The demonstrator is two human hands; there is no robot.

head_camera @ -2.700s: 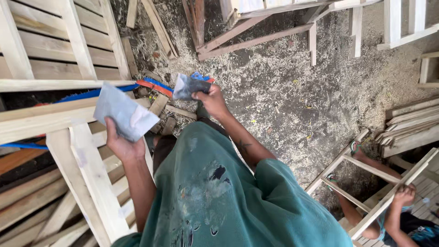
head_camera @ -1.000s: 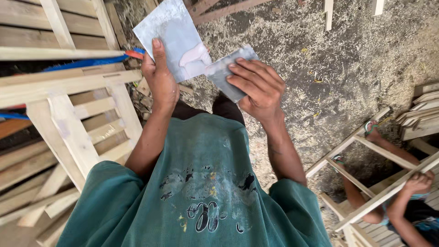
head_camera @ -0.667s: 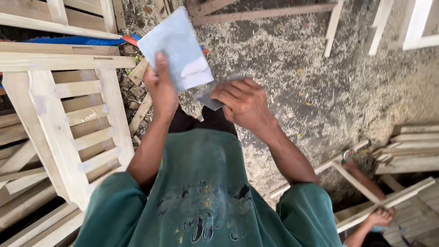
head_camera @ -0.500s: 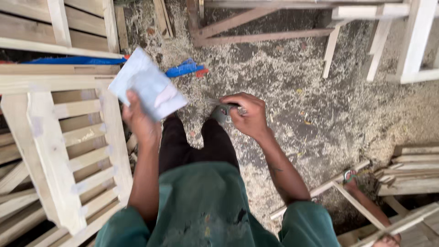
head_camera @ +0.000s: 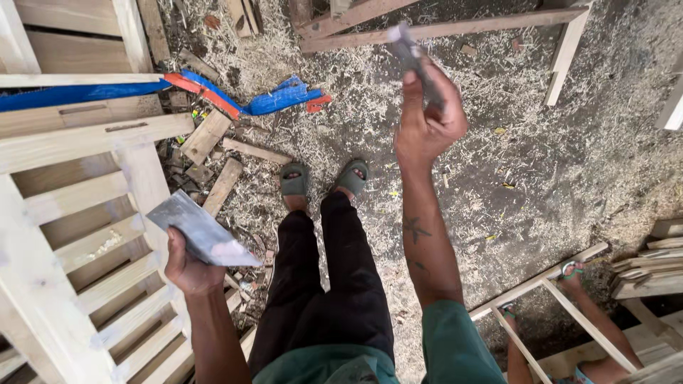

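1. Grey and flat, a filler-smeared board [head_camera: 201, 232] sits in the left hand [head_camera: 186, 267], fingers closed under its near edge, held low beside the pale wooden slatted frame [head_camera: 78, 235].
2. Raised in front, the right hand [head_camera: 427, 121] is closed around a small putty knife [head_camera: 409, 50], its blade pointing up and away.
3. Sawdust and shavings cover the floor [head_camera: 541, 149] around the person's green sandals [head_camera: 324, 178].
4. Blue and red strips [head_camera: 235, 99] lie among wood offcuts [head_camera: 206, 135] ahead.
5. Another person's feet rest on a bare frame [head_camera: 548, 299] at lower right.
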